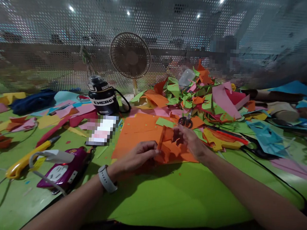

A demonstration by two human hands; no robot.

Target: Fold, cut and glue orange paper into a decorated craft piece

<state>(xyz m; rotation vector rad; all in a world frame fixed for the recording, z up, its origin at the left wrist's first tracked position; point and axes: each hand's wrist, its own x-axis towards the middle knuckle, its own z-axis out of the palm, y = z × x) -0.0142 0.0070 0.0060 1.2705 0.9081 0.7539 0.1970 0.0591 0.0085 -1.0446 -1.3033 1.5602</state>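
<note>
Between my two hands, a folded piece of orange paper (162, 139) is held tilted up over larger orange sheets (131, 131) lying flat. My left hand (144, 154), with a pale watch band at the wrist, is closed with thumb and fingertips on the piece's lower left edge. Curled fingers of my right hand (189, 139) meet its right side; some fingertips are hidden. Just behind, a small green paper strip (165, 122) rests on the sheets beside the black handles of scissors (185, 122).
Paper scraps (186, 92) pile up behind. A fan (131, 56) and black bottle (102, 98) stand at back left, near a phone (102, 131). Left lie a purple power strip (64, 168) and yellow-handled tool (28, 159); right, a yellow glue gun (216, 141) with its cord.
</note>
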